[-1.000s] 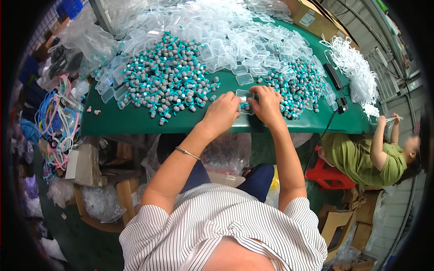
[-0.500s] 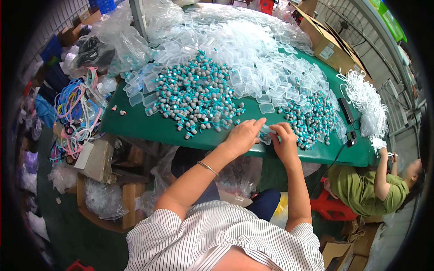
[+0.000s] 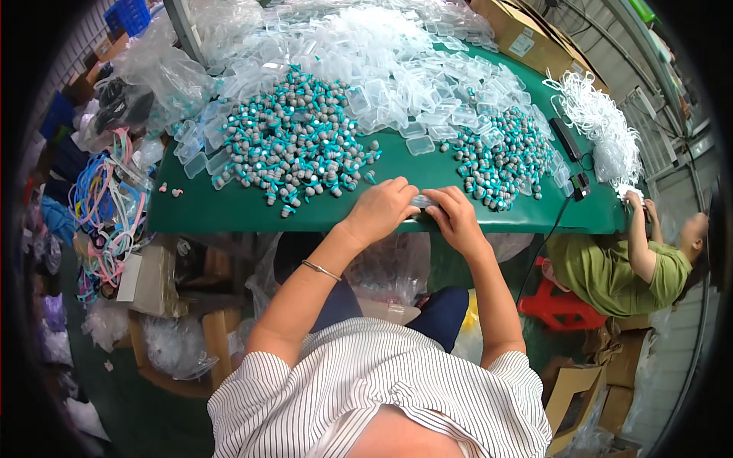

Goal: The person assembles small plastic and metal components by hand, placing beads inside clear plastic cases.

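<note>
At the near edge of the green table [image 3: 229, 212], both my hands pinch a small clear plastic box [image 3: 421, 201] between them. My left hand [image 3: 384, 206] grips its left end, fingers closed. My right hand [image 3: 456, 217] has thumb and fingers closed on the right end. Most of the box is hidden by fingers, so its contents cannot be made out. Beyond my left hand spreads a large pile of grey-and-teal earplugs [image 3: 294, 141]. A smaller pile of earplugs [image 3: 496, 172] lies past my right hand. Behind them is a broad heap of clear plastic boxes [image 3: 382, 61].
White cords [image 3: 599, 114] lie at the table's right end, near a black power strip [image 3: 565, 139] with a trailing cable. A co-worker in a green shirt [image 3: 618, 278] sits at the right by a red stool [image 3: 557, 301]. Coloured straps [image 3: 107, 206] hang at the left. A cardboard box [image 3: 527, 34] stands far right.
My hands have drawn closer together on the clear box, which showed more between my fingers before. The whole view has shifted, so the table appears higher and further left.
</note>
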